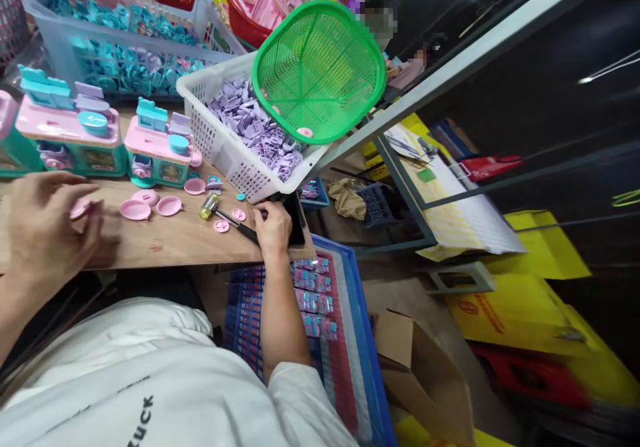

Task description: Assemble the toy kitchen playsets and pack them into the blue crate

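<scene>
Head view: the left hand (55, 227), above the left part of the bench (175, 250) near its front edge, has its fingers curled around a small pink disc (80, 208). Near the bench's front right corner, the right hand (274, 228) rests with bent fingers by the handle end of a hammer (242, 228) and over a dark flat object (297, 226); whether it grips anything, I cannot tell. The hammer's yellowish head points toward the bench's left end, with two pink wheel-shaped pieces (221, 226) just beside its shaft. Pink toy frying pans (170, 206) lie between the front edge and two pink-and-teal toy kitchens (160, 146) farther back. Toward the bench's right edge, beyond the hammer, stands a white basket (215, 142) of purple plastic parts (250, 124), a green sieve-like basket (320, 70) tilted on its rim.
</scene>
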`<state>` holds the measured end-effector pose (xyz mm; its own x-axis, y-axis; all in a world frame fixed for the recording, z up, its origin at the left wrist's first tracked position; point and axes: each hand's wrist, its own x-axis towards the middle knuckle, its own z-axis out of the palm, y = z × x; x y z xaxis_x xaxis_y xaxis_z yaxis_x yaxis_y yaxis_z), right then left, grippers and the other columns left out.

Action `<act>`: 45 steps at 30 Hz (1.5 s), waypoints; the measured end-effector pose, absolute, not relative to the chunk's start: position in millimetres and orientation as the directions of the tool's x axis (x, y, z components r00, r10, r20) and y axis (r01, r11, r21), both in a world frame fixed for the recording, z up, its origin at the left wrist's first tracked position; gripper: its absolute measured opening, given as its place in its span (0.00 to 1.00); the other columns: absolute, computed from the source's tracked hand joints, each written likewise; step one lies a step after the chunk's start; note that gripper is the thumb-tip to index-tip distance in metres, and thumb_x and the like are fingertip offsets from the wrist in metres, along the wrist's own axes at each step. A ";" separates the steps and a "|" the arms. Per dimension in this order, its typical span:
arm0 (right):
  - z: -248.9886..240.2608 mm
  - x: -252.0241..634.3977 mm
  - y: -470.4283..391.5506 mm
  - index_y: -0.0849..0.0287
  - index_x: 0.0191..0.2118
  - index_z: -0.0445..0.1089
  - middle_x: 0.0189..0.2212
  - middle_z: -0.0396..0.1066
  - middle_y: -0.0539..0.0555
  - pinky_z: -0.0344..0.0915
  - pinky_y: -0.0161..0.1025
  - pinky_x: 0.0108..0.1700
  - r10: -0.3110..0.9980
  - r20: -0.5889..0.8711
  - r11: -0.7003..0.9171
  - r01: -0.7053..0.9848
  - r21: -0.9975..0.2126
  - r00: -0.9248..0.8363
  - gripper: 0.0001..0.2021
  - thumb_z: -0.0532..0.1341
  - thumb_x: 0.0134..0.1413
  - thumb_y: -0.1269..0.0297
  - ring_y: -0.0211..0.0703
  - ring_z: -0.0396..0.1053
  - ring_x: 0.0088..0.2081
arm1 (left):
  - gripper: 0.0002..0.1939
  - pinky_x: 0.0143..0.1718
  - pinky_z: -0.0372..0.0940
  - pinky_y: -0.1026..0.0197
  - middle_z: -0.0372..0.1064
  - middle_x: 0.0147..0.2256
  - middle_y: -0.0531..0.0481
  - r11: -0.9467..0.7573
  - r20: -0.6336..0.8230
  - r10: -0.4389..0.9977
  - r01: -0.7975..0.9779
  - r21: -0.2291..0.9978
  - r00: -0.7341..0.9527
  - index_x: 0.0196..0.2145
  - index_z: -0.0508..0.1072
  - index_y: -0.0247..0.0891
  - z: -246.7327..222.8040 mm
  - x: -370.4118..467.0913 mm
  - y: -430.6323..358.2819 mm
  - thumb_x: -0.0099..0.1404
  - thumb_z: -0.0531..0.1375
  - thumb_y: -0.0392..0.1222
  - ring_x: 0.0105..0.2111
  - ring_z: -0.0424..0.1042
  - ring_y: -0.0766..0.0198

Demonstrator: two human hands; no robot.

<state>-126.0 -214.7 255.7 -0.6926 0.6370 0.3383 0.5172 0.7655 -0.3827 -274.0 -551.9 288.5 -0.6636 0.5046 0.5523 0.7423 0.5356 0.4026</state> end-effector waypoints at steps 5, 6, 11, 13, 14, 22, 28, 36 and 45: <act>258.9 -119.1 -224.6 0.61 0.40 0.77 0.34 0.79 0.56 0.73 0.40 0.42 0.670 0.448 0.708 0.329 -0.625 -0.592 0.06 0.63 0.60 0.68 0.42 0.75 0.33 | 0.25 0.44 0.62 0.43 0.69 0.49 0.42 0.488 0.501 0.649 0.818 0.304 -0.573 0.49 0.76 0.27 278.5 -279.5 -527.8 0.77 0.49 0.51 0.56 0.68 0.44; 261.2 -118.3 -229.8 0.61 0.41 0.77 0.34 0.79 0.56 0.74 0.40 0.42 0.669 0.472 0.701 0.277 -0.657 -0.574 0.06 0.64 0.60 0.66 0.42 0.76 0.33 | 0.25 0.45 0.63 0.43 0.69 0.48 0.42 0.496 0.485 0.658 0.816 0.296 -0.576 0.48 0.76 0.28 277.4 -280.5 -524.2 0.77 0.49 0.52 0.55 0.68 0.45; 270.9 -123.6 -276.4 0.58 0.45 0.78 0.36 0.79 0.54 0.75 0.36 0.42 0.485 0.509 0.743 0.027 -0.669 -0.711 0.08 0.64 0.66 0.62 0.41 0.77 0.36 | 0.16 0.45 0.67 0.44 0.73 0.44 0.37 0.523 0.446 0.686 0.816 0.247 -0.575 0.41 0.79 0.34 275.7 -281.5 -516.7 0.73 0.56 0.48 0.47 0.66 0.47; 268.1 -131.3 -296.8 0.57 0.47 0.79 0.36 0.78 0.54 0.74 0.34 0.41 0.350 0.466 0.758 -0.047 -0.651 -0.813 0.09 0.62 0.68 0.63 0.39 0.76 0.36 | 0.15 0.45 0.67 0.45 0.73 0.45 0.34 0.519 0.451 0.703 0.830 0.203 -0.550 0.43 0.80 0.33 277.3 -281.2 -512.8 0.73 0.57 0.46 0.46 0.65 0.46; 265.2 -135.6 -305.2 0.57 0.47 0.79 0.37 0.78 0.54 0.74 0.34 0.42 0.295 0.446 0.764 -0.071 -0.641 -0.845 0.10 0.61 0.69 0.64 0.39 0.76 0.36 | 0.16 0.46 0.66 0.45 0.73 0.46 0.33 0.507 0.456 0.716 0.843 0.180 -0.528 0.45 0.80 0.32 278.7 -281.1 -509.1 0.74 0.56 0.46 0.46 0.64 0.45; 251.1 -144.6 -324.0 0.59 0.46 0.79 0.38 0.77 0.57 0.71 0.39 0.49 0.196 0.381 0.810 -0.070 -0.582 -0.904 0.13 0.56 0.71 0.67 0.43 0.75 0.41 | 0.13 0.48 0.60 0.46 0.74 0.42 0.38 0.117 0.163 0.978 0.988 0.103 -0.132 0.41 0.78 0.35 301.7 -283.6 -466.3 0.59 0.60 0.33 0.43 0.67 0.48; 259.0 -135.1 -315.0 0.60 0.50 0.78 0.41 0.77 0.58 0.72 0.37 0.51 0.145 0.308 0.796 -0.074 -0.601 -0.940 0.11 0.60 0.71 0.67 0.43 0.76 0.43 | 0.08 0.36 0.59 0.54 0.72 0.36 0.39 0.251 0.112 0.957 0.957 0.146 -0.268 0.38 0.76 0.34 295.6 -287.0 -465.9 0.61 0.59 0.35 0.35 0.66 0.54; 261.2 -139.0 -309.5 0.60 0.40 0.79 0.35 0.76 0.57 0.71 0.40 0.48 0.072 0.366 0.851 -0.134 -0.508 -0.928 0.09 0.61 0.70 0.65 0.44 0.74 0.40 | 0.20 0.35 0.65 0.59 0.75 0.34 0.44 0.342 0.269 0.705 0.647 0.681 -0.656 0.48 0.79 0.35 279.3 -271.4 -473.6 0.70 0.53 0.49 0.30 0.71 0.59; 265.1 -144.6 -334.7 0.57 0.37 0.73 0.34 0.77 0.53 0.75 0.37 0.43 0.450 0.458 0.583 -0.136 -0.801 -0.767 0.07 0.61 0.66 0.62 0.40 0.77 0.37 | 0.19 0.28 0.61 0.63 0.73 0.28 0.48 0.270 0.185 0.629 0.435 0.859 -0.755 0.36 0.79 0.35 277.8 -258.1 -470.3 0.66 0.59 0.56 0.26 0.67 0.64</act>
